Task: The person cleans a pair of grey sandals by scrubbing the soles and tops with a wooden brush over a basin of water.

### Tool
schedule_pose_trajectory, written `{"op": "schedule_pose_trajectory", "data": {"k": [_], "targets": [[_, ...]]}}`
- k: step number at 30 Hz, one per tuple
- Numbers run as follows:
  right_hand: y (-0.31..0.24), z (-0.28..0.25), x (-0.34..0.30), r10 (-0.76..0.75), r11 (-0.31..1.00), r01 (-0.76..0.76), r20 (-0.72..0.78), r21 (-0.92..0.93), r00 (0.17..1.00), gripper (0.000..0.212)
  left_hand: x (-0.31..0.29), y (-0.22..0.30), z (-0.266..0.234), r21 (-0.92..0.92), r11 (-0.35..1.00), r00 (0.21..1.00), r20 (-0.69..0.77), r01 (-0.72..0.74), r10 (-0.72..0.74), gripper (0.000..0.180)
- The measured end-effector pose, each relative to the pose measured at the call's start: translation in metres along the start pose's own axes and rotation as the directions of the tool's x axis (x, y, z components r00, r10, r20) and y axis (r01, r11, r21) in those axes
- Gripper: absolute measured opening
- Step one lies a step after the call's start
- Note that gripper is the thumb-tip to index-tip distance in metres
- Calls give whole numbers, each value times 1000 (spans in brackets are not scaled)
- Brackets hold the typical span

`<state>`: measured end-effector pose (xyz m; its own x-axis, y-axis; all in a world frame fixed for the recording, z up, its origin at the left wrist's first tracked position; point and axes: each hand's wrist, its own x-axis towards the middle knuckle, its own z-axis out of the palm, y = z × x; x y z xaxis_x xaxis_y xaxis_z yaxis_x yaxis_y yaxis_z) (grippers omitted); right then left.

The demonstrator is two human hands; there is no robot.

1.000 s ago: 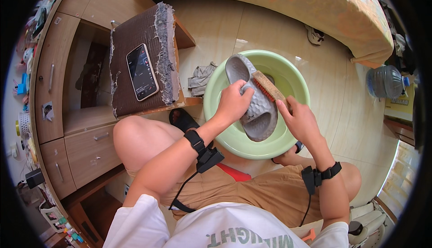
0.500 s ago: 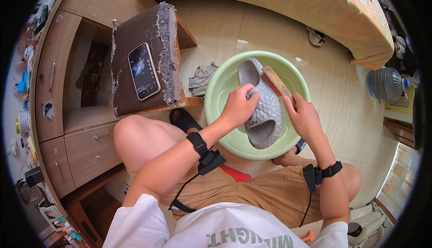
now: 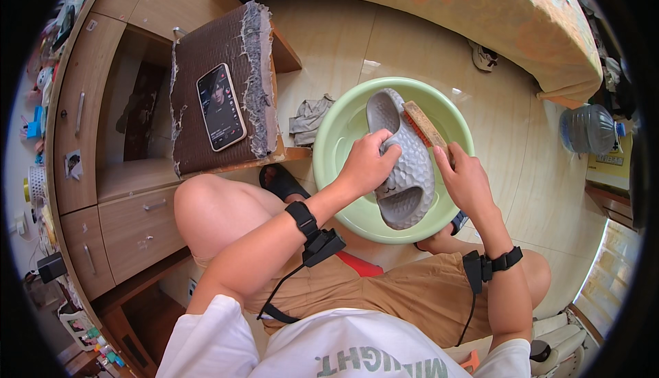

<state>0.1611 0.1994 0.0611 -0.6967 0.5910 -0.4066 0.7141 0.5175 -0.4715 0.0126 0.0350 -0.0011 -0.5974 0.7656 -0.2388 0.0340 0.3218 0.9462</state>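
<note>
A grey slipper with a dimpled surface (image 3: pixel 412 166) is held tilted over a pale green basin (image 3: pixel 331 203). My left hand (image 3: pixel 368 162) is closed on the slipper's left side, thumb and fingers gripping its edge. In my right hand (image 3: pixel 465 175) is a wooden scrub brush (image 3: pixel 425 125) with orange bristles. The bristles rest against the slipper's upper right edge, facing left. My right fingers wrap round the brush's lower end and partly hide it. What lies in the basin beneath the slipper is mostly hidden.
Left of the basin, a phone with a lit screen (image 3: pixel 221 107) lies on a worn brown padded stool (image 3: pixel 189 131). A grey cloth (image 3: pixel 310 120) is on the floor beside the basin. A large clear water bottle (image 3: pixel 589 129) stands at the right, a shoe (image 3: pixel 483 56) near the draped bed (image 3: pixel 439 0).
The slipper and my left hand have shifted very slightly right and down. The brush stays against the slipper's edge. The picture on the phone has changed.
</note>
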Motion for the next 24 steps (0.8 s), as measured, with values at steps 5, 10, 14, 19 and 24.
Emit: {"op": "schedule_pose_trajectory", "data": {"k": [5,10,14,19,24], "targets": [[-3,-1,0,8,1000,-8,5,5,1000,50,0,-3,1,32,999,999,-34,-33,34,25],[-2,1,0,-3,1000,3,2,11,1000,50,0,-3,1,23,999,999,-34,-34,35,25],[-4,1,-1,0,1000,0,5,12,1000,50,0,-3,0,39,999,999,-33,-21,22,25],[-2,1,0,-5,1000,5,8,9,1000,50,0,-4,0,48,998,999,-38,-29,31,26],[-2,0,-1,-1,1000,1,18,10,1000,50,5,-5,-1,10,1000,999,-42,27,-26,28]]}}
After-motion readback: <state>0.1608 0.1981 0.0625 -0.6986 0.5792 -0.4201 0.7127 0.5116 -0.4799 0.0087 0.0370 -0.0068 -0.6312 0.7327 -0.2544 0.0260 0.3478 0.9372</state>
